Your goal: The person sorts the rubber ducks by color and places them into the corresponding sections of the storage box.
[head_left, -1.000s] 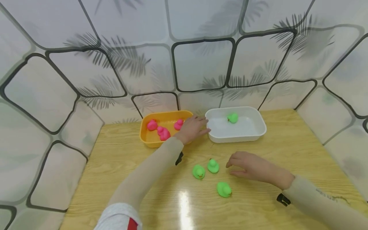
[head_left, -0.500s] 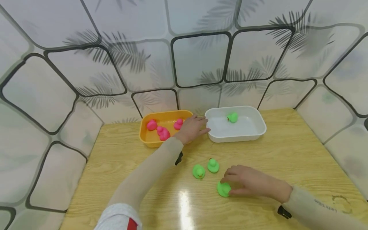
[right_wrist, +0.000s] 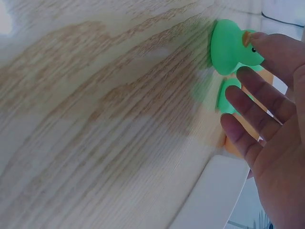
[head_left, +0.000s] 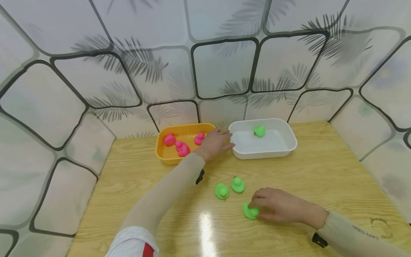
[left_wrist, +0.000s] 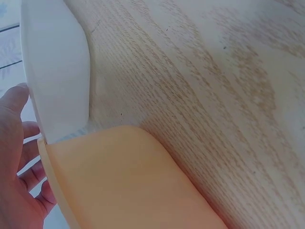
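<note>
A: Green duck point(head_left: 249, 211) is pinched on the table point(head_left: 321, 171) by the right hand point(head_left: 279, 207), near two other ducks point(head_left: 229, 188).

B: The orange tray point(head_left: 167, 157) rim is touched by the relaxed left hand point(head_left: 214, 142), beside the white tray point(head_left: 289, 142).

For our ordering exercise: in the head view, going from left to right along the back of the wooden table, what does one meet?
Orange plastic tray with pink rubber ducks → person's left hand → white plastic tray holding one green rubber duck.
</note>
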Available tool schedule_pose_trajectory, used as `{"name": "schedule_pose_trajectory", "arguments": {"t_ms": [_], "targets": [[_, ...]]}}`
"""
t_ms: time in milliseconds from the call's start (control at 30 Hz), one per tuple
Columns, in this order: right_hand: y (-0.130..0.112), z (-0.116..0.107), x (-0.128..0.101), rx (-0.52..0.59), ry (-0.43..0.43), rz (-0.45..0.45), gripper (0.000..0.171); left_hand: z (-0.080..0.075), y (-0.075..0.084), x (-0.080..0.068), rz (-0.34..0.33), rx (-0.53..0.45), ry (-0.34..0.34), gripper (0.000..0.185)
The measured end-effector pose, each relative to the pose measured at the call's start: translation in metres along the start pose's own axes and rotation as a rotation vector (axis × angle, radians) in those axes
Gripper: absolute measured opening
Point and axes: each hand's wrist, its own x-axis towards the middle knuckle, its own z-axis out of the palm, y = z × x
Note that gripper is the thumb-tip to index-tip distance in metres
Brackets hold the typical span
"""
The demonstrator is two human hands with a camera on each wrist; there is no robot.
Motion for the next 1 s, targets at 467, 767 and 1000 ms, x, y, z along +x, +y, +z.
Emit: {"name": "schedule_pose_trajectory", "arguments": {"t_ms": [467,767,1000], "targets": [[0.005,0.004,0.009,0.023,0.018,0.013,0.039,-0.005,-0.014,0.007,0.029,0.005,-0.015,0.057],[0.006,-0.002,0.008,-0.007,-0.003,0.065,0.038,-0.005,-0.016,0.008,0.032,0.005,-0.014,0.057],[0.010,-0.001,0.005,-0.046,0.021,0.104,0.028,-0.003,-0.017,0.008,0.042,0.010,-0.004,0.057]]}}
